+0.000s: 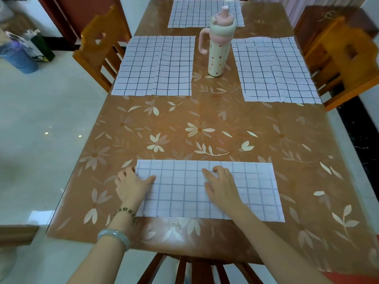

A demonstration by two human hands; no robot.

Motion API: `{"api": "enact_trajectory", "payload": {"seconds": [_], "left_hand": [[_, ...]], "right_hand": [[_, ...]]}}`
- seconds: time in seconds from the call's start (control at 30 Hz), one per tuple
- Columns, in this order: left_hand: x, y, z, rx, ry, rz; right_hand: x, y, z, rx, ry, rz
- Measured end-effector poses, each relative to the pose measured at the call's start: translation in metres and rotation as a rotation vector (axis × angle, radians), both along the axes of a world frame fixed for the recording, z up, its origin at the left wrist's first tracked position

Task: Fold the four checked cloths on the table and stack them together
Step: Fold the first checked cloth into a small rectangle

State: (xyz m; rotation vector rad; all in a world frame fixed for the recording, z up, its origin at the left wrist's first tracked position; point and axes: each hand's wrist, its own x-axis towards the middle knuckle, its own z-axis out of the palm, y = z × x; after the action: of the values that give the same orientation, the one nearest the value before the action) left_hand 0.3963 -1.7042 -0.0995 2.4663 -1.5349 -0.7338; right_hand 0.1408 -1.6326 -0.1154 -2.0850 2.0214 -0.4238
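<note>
A white checked cloth [254,191], folded once into a wide strip, lies flat near the table's front edge. My left hand [133,185] rests on its left end, fingers spread, thumb on the fabric. My right hand [220,186] presses flat on its middle. Three more checked cloths lie unfolded: one at mid left [155,66], one at mid right [274,70], one at the far end [196,13]. Neither hand grips anything.
A tall pink and cream bottle [218,42] with a handle stands between the two middle cloths. The table [205,128] has an orange flowered cover. Wooden chairs stand at left [98,48], right [344,58] and under the near edge [194,269].
</note>
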Motion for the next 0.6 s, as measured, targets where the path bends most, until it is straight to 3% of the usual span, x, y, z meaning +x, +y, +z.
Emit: {"api": "enact_trajectory", "payload": {"seconds": [0.23,0.6], "left_hand": [[-0.002,0.001,0.002,0.004,0.008,-0.005],[0.004,0.003,0.011,0.029,0.233,0.03]], "right_hand": [[0.001,-0.001,-0.013,0.07,0.03,0.063],[-0.004,-0.004,-0.003,0.266,-0.07,0.051]]}}
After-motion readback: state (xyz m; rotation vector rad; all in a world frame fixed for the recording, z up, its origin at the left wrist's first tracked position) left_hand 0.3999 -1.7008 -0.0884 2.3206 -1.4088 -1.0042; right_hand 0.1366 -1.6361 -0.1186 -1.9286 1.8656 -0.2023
